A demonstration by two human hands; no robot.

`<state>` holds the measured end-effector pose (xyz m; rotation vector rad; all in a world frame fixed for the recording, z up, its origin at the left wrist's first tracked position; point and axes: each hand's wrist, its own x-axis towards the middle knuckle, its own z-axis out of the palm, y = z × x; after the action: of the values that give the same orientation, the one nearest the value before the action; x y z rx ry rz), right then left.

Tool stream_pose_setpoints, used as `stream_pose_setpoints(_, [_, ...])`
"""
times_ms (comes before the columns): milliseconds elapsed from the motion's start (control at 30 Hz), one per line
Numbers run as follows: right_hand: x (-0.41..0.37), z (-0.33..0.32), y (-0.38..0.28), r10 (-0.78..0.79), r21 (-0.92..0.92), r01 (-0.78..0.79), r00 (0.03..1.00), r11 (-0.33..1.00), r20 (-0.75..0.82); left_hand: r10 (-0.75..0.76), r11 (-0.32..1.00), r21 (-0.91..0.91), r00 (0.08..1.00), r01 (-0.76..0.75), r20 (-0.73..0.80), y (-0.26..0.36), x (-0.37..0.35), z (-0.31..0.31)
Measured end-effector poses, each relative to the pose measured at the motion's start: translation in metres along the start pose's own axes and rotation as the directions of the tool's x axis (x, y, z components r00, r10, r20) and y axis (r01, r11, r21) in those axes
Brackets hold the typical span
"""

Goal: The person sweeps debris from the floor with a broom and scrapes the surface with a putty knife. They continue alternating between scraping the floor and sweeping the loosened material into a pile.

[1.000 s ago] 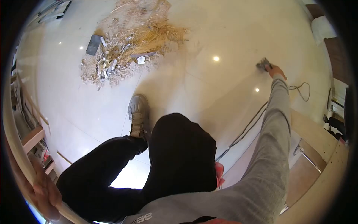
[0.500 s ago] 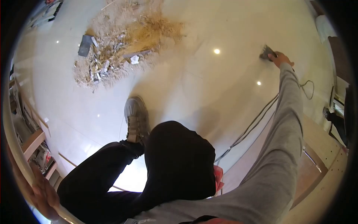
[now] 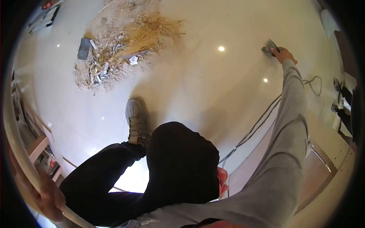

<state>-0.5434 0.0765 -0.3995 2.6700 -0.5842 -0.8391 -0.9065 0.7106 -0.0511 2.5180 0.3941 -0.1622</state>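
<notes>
A crouching person's right hand [image 3: 285,56] pinches a flat, dark tool [image 3: 268,47] low at the glossy floor [image 3: 228,89], well apart from a heap of shavings and scraps [image 3: 146,33], in what looks like close work on the surface. The left hand [image 3: 51,197] is wrapped around a pale pole [image 3: 19,146]. Any slide of the tool would seem to call for a level edge and a firm pinch, clear of the loose cable [image 3: 253,132].

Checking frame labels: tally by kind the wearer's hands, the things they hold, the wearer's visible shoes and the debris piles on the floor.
Hands: 2 (left hand, right hand)
Held things: 2 (pale pole, flat grey tool)
Visible shoes: 1 (laced shoe)
Debris piles: 1 (debris pile)
Total: 6
</notes>
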Motion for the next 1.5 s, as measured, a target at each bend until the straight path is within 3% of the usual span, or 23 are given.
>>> stream_pose_setpoints(33, [0.007,0.004,0.011,-0.006,0.009,0.006,1.000,1.000,-0.018,0.028,1.000,0.014,1.000,-0.028,0.014,0.002,0.000,-0.001])
stream_pose_setpoints(133, [0.016,0.009,0.030,-0.068,-0.119,0.057,0.994,0.991,-0.088,-0.106,0.986,-0.146,0.981,0.082,-0.162,0.031,0.006,0.026])
stream_pose_setpoints(233, [-0.017,-0.021,-0.011,-0.062,-0.012,0.063,0.997,0.998,0.054,-0.091,0.984,-0.162,0.989,0.071,-0.117,0.044,0.012,0.036])
stream_pose_setpoints(300, [0.002,-0.008,0.004,-0.092,-0.030,0.089,0.990,0.996,-0.107,-0.032,0.974,-0.226,0.991,0.001,-0.131,0.035,0.010,0.031])
stream_pose_setpoints(367, [0.025,0.011,0.036,-0.055,-0.085,0.055,0.998,0.995,0.012,-0.118,0.954,-0.278,0.993,0.114,0.004,0.010,-0.017,-0.009])
stream_pose_setpoints(433, [0.018,0.014,0.008,-0.067,-0.050,0.068,0.998,0.996,0.023,-0.171,0.939,-0.286,0.982,0.188,0.085,-0.001,-0.025,-0.020])
stream_pose_setpoints(500, [0.001,0.019,-0.036,-0.133,0.148,0.146,0.987,0.978,-0.090,-0.138,0.977,-0.162,0.990,0.136,-0.001,0.004,-0.016,-0.012])
stream_pose_setpoints(567, [-0.002,0.012,-0.027,-0.131,0.203,0.150,0.986,0.968,-0.103,-0.103,0.992,-0.074,0.993,0.099,-0.051,0.027,-0.003,0.001])
stream_pose_setpoints(667, [0.013,0.003,0.005,-0.097,0.031,0.100,0.992,0.994,-0.083,0.014,0.999,0.040,0.954,-0.002,-0.300,0.038,0.005,0.010])
stream_pose_setpoints(700, [0.007,-0.006,0.011,-0.061,-0.044,0.059,0.998,0.997,-0.031,0.216,0.924,0.353,0.962,-0.146,-0.165,0.041,0.012,0.010])
stream_pose_setpoints(733, [0.002,-0.009,0.019,-0.016,-0.124,0.018,1.000,0.992,0.016,0.370,0.738,0.597,0.928,-0.315,0.033,0.044,0.016,0.010])
stream_pose_setpoints(800, [-0.012,-0.011,-0.005,-0.005,-0.090,0.006,1.000,0.996,0.014,0.476,0.460,0.748,0.844,-0.478,0.247,0.043,0.014,0.012])
stream_pose_setpoints(833, [-0.015,-0.013,-0.013,0.001,-0.039,-0.001,1.000,0.999,0.003,0.340,0.827,0.467,0.940,-0.313,0.029,0.037,0.006,0.014])
stream_pose_setpoints(867, [-0.014,-0.008,-0.011,0.018,-0.033,-0.019,1.000,0.999,-0.012,0.105,0.993,0.056,0.990,-0.100,-0.095,0.031,-0.004,0.015])
stream_pose_setpoints(967, [-0.022,0.005,0.011,-0.009,-0.021,0.008,0.999,1.000,-0.040,-0.198,0.885,-0.424,0.980,0.194,0.034,0.050,-0.004,0.016])
stream_pose_setpoints(1100, [0.009,0.049,0.025,-0.067,0.090,0.069,0.997,0.994,-0.030,-0.092,0.960,-0.279,0.976,0.034,-0.195,0.050,0.002,0.033])
stream_pose_setpoints(1167, [-0.012,0.047,-0.011,0.059,0.275,-0.045,0.997,0.960,-0.045,-0.081,0.973,-0.228,0.975,0.032,-0.209,0.050,0.002,0.029])
stream_pose_setpoints(1200, [-0.017,0.064,-0.013,0.066,0.279,-0.055,0.997,0.959,-0.032,-0.090,0.975,-0.213,0.991,0.068,-0.097,0.051,0.002,0.021])
stream_pose_setpoints(1267, [-0.016,0.084,-0.026,0.149,0.384,-0.066,0.970,0.921,-0.190,-0.102,0.973,-0.207,0.995,0.098,-0.005,0.050,0.001,0.018])
stream_pose_setpoints(1367, [-0.080,0.074,-0.030,0.073,0.350,0.004,0.976,0.937,-0.206,0.060,0.977,-0.195,0.985,-0.092,-0.162,0.046,-0.002,0.017])
stream_pose_setpoints(1400, [-0.092,0.079,-0.030,0.073,0.345,0.004,0.975,0.938,-0.208,0.048,0.962,-0.267,0.998,-0.058,-0.044,0.042,-0.007,0.011])
stream_pose_setpoints(1467, [-0.106,0.093,-0.035,-0.129,0.116,0.187,0.914,0.976,-0.384,0.045,0.942,-0.336,0.996,-0.018,0.073,0.043,-0.008,0.009])
stream_pose_setpoints(1500, [-0.109,0.089,-0.040,-0.133,0.112,0.189,0.912,0.975,-0.388,0.031,0.962,-0.272,0.999,-0.039,-0.034,0.048,-0.006,0.014])
